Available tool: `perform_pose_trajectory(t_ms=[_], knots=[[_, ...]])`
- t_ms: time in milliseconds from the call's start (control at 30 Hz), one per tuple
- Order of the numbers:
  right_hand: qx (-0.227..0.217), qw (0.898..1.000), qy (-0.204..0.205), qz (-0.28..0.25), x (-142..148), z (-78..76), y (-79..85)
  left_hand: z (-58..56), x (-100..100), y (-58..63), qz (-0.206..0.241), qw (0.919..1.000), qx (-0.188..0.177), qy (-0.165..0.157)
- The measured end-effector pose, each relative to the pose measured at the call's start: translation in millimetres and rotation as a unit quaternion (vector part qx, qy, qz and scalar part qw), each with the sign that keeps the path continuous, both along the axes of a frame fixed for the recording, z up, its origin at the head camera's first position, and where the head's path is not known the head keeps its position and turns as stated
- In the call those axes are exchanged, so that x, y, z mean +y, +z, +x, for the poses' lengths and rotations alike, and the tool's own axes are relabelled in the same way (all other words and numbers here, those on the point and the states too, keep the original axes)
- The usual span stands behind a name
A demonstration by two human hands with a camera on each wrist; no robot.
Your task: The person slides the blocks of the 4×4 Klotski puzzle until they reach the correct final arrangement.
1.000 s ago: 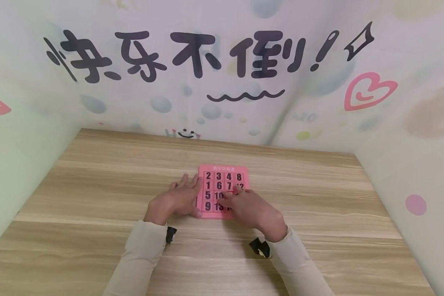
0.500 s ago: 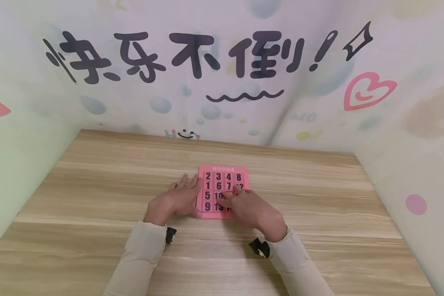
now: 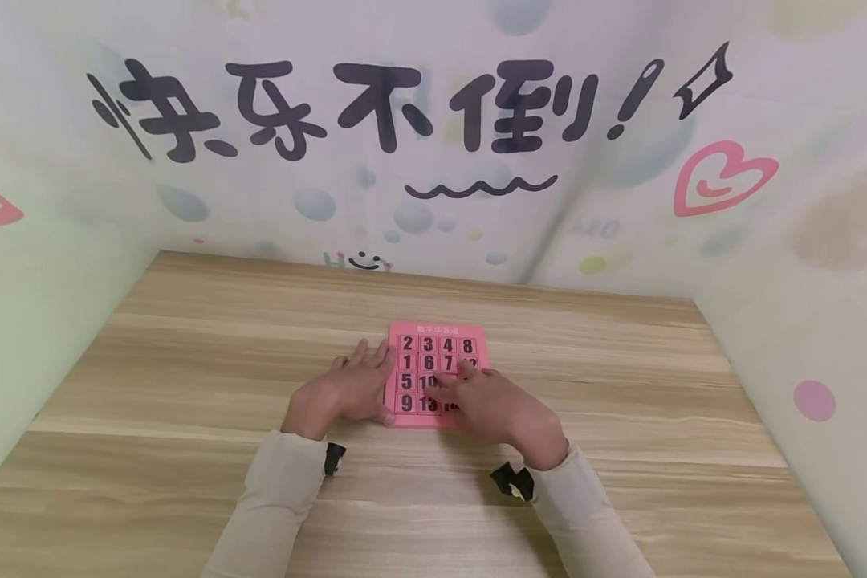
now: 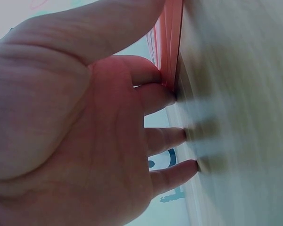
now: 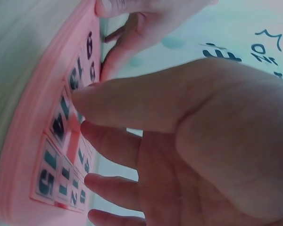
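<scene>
A pink number sliding puzzle [image 3: 412,421] lies flat on the wooden table. My left hand [image 3: 347,389] braces its left side, thumb near the lower corner and fingers spread upward. In the left wrist view two fingers meet the puzzle's edge [image 4: 170,42], while the others reach down to the tabletop. Over the tiles' right half is my right hand [image 3: 502,405], its fingers extended and covering several numbers. The right wrist view shows its thumb tip [image 5: 82,99] at the tiles close to 14 [image 5: 60,117]. An uncovered slot [image 5: 72,145] shows beside the 14, 15 and 11 tiles.
The wood-grain table [image 3: 188,345] spreads around the puzzle. Behind it rises a pale printed backdrop [image 3: 274,217] with large black characters, and side walls [image 3: 766,337] flank the table. A small black item [image 3: 513,482] sits at the right cuff, another [image 3: 335,460] at the left.
My right hand has shifted slightly to the right over the tiles, uncovering more of 14 and covering more of 12. The left hand holds its place at the puzzle's edge.
</scene>
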State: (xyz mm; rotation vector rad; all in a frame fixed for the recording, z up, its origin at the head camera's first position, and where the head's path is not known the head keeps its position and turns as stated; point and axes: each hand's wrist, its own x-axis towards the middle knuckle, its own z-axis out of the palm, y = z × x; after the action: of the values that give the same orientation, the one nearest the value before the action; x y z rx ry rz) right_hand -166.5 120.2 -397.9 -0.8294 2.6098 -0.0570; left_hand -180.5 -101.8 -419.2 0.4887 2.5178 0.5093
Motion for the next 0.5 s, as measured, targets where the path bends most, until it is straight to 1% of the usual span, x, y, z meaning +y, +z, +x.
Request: perform_pose_trajectory(t_ms=[133, 300, 367, 500], knots=[[-0.018, 0.999, -0.022, -0.027, 11, -3.6, 5.2, -0.4, 1, -0.6, 0.002, 1.0, -0.001, 0.006], [-0.007, 1.0, 0.001, -0.016, 27, -7.8, 13.2, 0.0, 1, -0.8, 0.002, 1.0, -0.001, 0.008], [-0.012, 1.0, 0.005, -0.011, 32, -8.6, 15.0, 1.0, 2, 0.0, 0.001, 1.0, -0.003, 0.008], [-0.039, 0.999, -0.033, -0.019, 35, -8.6, 17.2, 1.7, 1, 0.7, 0.001, 1.0, -0.005, 0.005]])
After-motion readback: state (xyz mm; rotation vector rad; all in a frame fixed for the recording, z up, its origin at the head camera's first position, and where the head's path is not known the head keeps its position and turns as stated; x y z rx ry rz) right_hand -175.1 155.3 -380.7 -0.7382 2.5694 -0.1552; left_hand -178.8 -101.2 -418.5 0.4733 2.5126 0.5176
